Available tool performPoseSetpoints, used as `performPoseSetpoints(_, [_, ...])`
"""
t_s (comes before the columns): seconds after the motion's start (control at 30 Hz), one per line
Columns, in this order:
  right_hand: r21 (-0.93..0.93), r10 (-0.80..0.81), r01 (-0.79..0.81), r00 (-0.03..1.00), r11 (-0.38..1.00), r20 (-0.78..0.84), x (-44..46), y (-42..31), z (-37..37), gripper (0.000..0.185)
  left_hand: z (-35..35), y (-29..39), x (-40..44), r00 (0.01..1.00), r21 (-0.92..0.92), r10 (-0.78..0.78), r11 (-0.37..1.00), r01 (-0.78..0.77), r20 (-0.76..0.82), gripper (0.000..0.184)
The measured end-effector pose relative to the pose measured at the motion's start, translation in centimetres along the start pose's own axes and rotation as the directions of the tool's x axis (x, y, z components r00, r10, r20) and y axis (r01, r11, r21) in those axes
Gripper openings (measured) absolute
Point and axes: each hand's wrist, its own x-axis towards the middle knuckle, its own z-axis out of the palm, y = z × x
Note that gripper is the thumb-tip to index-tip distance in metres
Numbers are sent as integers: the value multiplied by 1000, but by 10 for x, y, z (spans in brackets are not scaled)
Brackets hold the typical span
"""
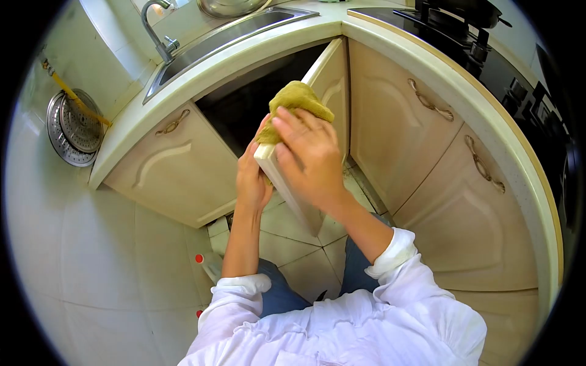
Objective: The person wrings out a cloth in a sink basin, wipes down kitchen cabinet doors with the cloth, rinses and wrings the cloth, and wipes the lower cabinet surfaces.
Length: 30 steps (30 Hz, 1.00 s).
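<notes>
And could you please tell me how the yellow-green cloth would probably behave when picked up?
The cloth should be floppy, since it bunches in soft folds under the right hand. It would probably droop when lifted, as it bends over the edge of the open cabinet door.

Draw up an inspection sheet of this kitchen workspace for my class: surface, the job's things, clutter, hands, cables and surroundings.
Surface: pale countertop with a steel sink and black hob.
Job's things: green cloth over the top of an open cabinet door.
Clutter: red-capped container on the floor; perforated metal discs by the wall.
Hands: right hand on the cloth; left hand at the door's other side, fingers partly hidden.
Cables: nothing seen; yellow hose at the wall.
Surroundings: faucet, tiled floor, closed cabinet doors.
</notes>
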Motion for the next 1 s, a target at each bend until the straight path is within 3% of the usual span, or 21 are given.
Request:
performPoseSetpoints(0.03, [1,-3,3,1000,1000,5,-4,-8,4,36,-1,1,-9,1000,-3,3,1000,-3,-5,56])
performPoseSetpoints(0.13, [50,-36,40,996,998,-79,-11,-27,16,36,-8,-1,-35,975,316,176,940,-127,-132,56])
performPoseSetpoints(0.17, [60,-32,37,997,998,-73,-13,-27,18,36,-11,-6,-43,974,321,175,939,-121,-143,56])
performPoseSetpoints(0.27, [50,-95,100,990,994,-106,-24,-21,21,37,-11,-16,-65,946,629,285,767,-127,-157,55])
performPoseSetpoints(0.33, [62,-180,190,974,980,-136,-32,-21,21,36,-13,-29,-76,952,604,267,787,-126,-148,55])
performPoseSetpoints(0.4, [147,-148,171,977,974,-151,-47,-16,26,34,-18,-45,-90,958,587,246,801,-116,-148,55])
performPoseSetpoints(0.5, [239,-113,153,978,959,-173,-69,-10,35,30,-26,-69,-100,917,707,368,690,-157,-155,54])
performPoseSetpoints(0.7, [249,-141,179,977,952,-163,-80,-1,37,20,-29,-85,-117,926,579,224,815,-6,-305,49])
performPoseSetpoints(0.73, [262,-156,189,978,947,-139,-78,-1,34,19,-18,-68,-99,897,315,214,945,-90,-386,47])
performPoseSetpoints(0.77, [268,-149,177,982,947,-119,-75,-2,32,19,-8,-52,-83,867,30,180,982,-188,-465,45])
performPoseSetpoints(0.87, [432,-92,109,994,895,-61,-64,-11,34,27,17,-12,-50,880,255,198,963,-92,-431,44])
performPoseSetpoints(0.93, [799,235,-114,971,591,-35,-65,-19,43,38,21,-12,-41,896,301,198,951,-77,-398,46])
performPoseSetpoints(1.0, [783,239,-202,968,588,71,-77,-7,51,46,11,-26,-38,872,595,378,793,-132,-310,49])
